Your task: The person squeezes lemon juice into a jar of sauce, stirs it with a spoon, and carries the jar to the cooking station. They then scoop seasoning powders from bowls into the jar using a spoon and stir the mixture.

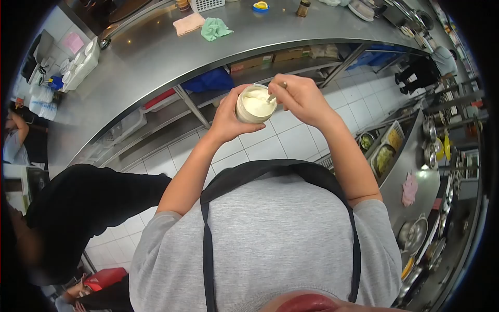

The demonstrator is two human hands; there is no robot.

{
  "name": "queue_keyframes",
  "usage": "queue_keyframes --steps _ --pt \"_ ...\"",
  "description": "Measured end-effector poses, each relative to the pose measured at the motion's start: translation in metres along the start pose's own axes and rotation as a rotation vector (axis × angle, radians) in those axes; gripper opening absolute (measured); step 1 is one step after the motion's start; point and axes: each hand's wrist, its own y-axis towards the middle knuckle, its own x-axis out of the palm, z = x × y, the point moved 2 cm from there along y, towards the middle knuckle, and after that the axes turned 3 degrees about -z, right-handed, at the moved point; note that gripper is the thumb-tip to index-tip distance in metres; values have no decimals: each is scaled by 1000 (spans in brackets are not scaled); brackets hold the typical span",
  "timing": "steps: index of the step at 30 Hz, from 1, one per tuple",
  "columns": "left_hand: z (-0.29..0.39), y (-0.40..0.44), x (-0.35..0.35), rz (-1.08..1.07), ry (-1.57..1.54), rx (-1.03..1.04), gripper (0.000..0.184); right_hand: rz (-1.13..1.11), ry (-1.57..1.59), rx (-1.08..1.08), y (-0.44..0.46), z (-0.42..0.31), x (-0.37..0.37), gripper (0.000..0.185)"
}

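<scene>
My left hand (228,118) is wrapped round a clear container (249,116), held up in front of my chest. Inside is a pale, creamy white substance (258,105) that reaches near the rim. My right hand (299,99) grips the handle of a metal utensil (278,89) at the container's right side. The utensil's lower end dips into the cream, so its shape is hidden.
A long steel counter (150,62) curves ahead, bearing a pink cloth (188,24) and a green cloth (215,29). A person in black (93,203) stands close at my left. Food trays (384,156) sit at the right. Other people are farther off.
</scene>
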Motion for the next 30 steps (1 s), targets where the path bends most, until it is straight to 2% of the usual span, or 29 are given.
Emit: queue_keyframes --steps 1,3,4,7,9,12,13,16,21,25,30 --pt "-3 5 3 44 -20 -9 91 -14 10 -9 7 8 -3 23" --pt "-8 16 5 111 -40 -31 91 -6 400 333 21 30 -6 26" --pt "-10 23 4 166 -68 -40 88 -30 404 323 30 38 -6 26" --pt "-24 45 -2 261 -65 -52 86 106 591 240 61 65 -4 27" --pt "-37 61 -7 281 -32 -54 86 114 548 182 84 74 -6 26" --pt "-58 85 -17 331 -26 -79 86 -17 338 54 117 91 -7 21" --pt "-57 93 -24 339 -58 -94 84 -4 343 40 127 97 -7 21" --pt "-95 123 -39 371 -88 -67 87 -152 190 29 162 104 -7 20" --pt "-119 177 -70 348 -52 -69 87 -166 51 -156 219 134 -5 17" --pt "-141 218 -79 330 -81 -33 84 -185 -102 -152 243 154 -9 15" --pt "-161 253 -71 339 -41 -154 84 -117 -131 -106 265 200 -17 14"
